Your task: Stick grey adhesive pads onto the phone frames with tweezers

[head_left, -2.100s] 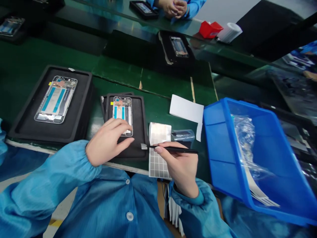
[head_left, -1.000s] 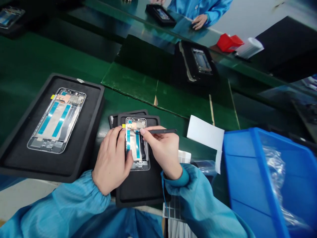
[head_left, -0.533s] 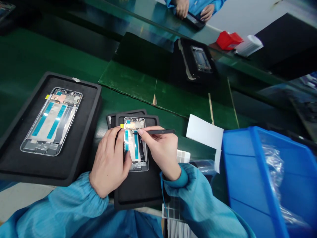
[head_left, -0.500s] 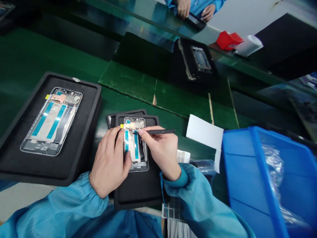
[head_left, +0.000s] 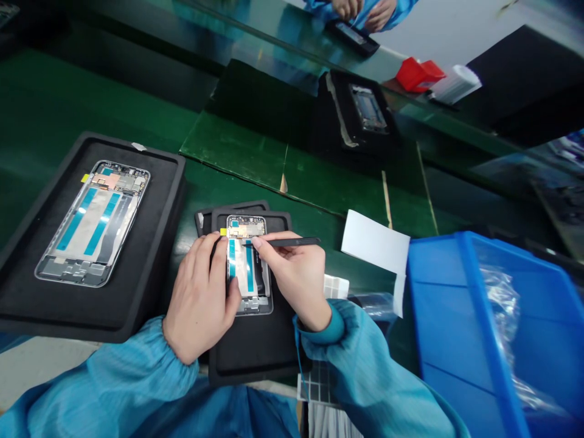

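Hands: left hand (head_left: 199,298) curled, its fingers bearing on the phone frame's left long edge; right hand (head_left: 296,277) closed in a pen grip round a slim black tool (head_left: 292,242), perhaps tweezers, though the view doesn't settle it.

Tool tip: over the phone frame's upper end, touching or just above it; I cannot tell which.

Phone frame (head_left: 244,274): flat on a black foam tray (head_left: 255,362), between the hands, its long axis running straight away from the person.

Nearer hand: the left along the lower part of the frame; the right reaches across the upper part.

Left of the phone frame: a second phone frame (head_left: 93,222) on a larger black tray (head_left: 22,304).

Right of the phone frame: a white card (head_left: 375,243), then a blue plastic bin (head_left: 456,316) holding a clear plastic bag (head_left: 502,310).

Beyond the phone frame: the green worktop (head_left: 310,204).
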The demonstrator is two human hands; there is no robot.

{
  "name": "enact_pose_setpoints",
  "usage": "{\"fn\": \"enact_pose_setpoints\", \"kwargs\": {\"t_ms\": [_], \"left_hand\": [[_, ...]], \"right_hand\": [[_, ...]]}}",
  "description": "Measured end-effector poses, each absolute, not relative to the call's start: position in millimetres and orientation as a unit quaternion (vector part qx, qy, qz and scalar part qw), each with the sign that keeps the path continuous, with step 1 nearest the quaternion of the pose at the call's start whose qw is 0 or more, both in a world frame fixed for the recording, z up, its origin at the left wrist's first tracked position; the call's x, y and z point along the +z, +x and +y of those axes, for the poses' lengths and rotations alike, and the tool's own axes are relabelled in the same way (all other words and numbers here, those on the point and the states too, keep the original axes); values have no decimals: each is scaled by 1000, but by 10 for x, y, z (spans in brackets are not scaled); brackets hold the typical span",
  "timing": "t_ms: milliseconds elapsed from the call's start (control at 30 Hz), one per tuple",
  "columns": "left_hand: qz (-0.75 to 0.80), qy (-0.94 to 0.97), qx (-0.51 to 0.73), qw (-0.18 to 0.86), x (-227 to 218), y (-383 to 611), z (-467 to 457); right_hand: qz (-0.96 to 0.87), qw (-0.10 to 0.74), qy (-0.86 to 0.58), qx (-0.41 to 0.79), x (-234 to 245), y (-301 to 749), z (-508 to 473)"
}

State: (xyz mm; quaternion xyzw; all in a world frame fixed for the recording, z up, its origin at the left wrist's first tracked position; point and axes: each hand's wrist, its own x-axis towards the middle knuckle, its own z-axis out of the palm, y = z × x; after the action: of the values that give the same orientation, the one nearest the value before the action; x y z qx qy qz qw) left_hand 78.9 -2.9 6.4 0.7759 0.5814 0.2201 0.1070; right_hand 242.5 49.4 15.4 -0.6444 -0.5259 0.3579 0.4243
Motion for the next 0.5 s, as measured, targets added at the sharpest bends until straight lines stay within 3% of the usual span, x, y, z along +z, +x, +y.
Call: {"fn": "enact_pose_setpoints", "kwargs": {"t_ms": [500], "left_hand": [[567, 805, 161, 69, 129, 779, 62]], "right_hand": [[-538, 415, -642, 357, 117, 2443, 483]]}}
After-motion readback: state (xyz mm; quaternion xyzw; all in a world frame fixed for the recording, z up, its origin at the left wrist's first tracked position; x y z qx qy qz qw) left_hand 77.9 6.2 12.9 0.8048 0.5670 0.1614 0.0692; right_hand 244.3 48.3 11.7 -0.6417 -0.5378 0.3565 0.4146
